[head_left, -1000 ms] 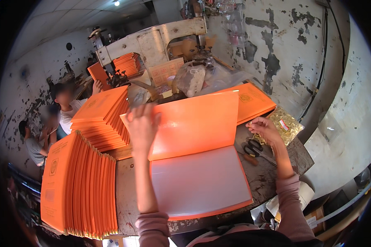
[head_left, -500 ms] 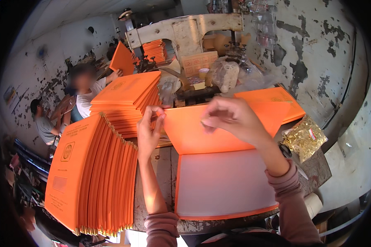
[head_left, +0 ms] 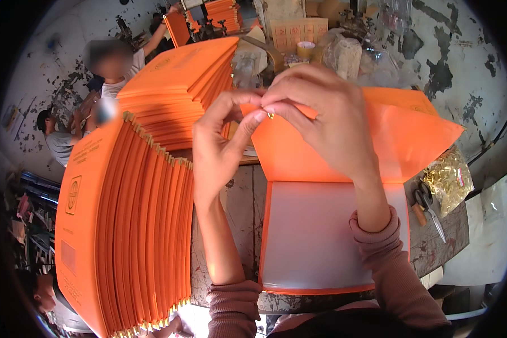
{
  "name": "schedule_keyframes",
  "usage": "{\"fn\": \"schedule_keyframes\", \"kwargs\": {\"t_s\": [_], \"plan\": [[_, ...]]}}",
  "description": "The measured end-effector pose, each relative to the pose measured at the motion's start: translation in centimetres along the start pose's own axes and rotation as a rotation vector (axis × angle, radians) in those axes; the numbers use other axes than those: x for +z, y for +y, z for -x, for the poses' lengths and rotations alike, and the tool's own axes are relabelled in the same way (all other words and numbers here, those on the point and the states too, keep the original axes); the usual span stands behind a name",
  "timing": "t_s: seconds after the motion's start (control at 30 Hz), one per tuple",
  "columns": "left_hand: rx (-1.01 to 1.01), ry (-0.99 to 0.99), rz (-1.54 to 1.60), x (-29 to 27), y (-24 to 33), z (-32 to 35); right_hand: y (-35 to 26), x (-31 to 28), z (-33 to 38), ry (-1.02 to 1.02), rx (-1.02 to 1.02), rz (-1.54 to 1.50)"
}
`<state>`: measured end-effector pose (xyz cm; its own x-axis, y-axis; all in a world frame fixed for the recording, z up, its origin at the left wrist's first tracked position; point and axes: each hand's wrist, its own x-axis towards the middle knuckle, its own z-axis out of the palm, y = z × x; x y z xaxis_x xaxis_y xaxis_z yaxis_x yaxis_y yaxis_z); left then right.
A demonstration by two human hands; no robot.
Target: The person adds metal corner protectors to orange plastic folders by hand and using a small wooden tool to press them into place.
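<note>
An orange folder (head_left: 417, 143) lies spread in front of me, its upper cover raised and a pale, glossy inner sheet (head_left: 321, 236) on the lower half. At the raised cover's upper left corner, my left hand (head_left: 219, 143) is closed, thumb and fingers pinching the corner. My right hand (head_left: 329, 115) meets it there, fingertips pinched on a small gold metal corner piece (head_left: 271, 115). Only a bit of that piece shows between the fingers, so how it sits on the cover's corner is hidden. The two hands' fingertips touch or nearly touch.
Orange folders with gold corners stand in a long row (head_left: 146, 236) at left; another stack (head_left: 169, 112) rises behind. At right are a folder (head_left: 400, 97), a clear bag of gold pieces (head_left: 448, 180) and scissors (head_left: 431, 211). Two people work at far left.
My right hand has moved left to the cover's corner, meeting my left hand there with the gold piece showing. The view has shifted, and the cover is tilted differently.
</note>
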<state>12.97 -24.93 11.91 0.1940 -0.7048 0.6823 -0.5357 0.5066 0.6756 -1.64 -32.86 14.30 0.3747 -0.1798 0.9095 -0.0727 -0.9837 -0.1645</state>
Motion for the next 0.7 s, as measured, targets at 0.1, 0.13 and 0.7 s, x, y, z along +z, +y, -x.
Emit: {"fn": "schedule_keyframes", "kwargs": {"t_s": [0.1,0.13,0.7], "plan": [[-0.066,0.006,0.130,0.0,0.4,0.0,-0.1,-0.2,-0.3,-0.033,0.028,-0.042],[-0.074,0.005,0.131,0.0,0.4,0.0,-0.2,-0.4,-0.4,-0.061,0.042,-0.045],[-0.004,0.328,0.435,0.1,-0.7,-0.2,0.0,-0.3,-0.1,-0.235,0.098,0.199]]}}
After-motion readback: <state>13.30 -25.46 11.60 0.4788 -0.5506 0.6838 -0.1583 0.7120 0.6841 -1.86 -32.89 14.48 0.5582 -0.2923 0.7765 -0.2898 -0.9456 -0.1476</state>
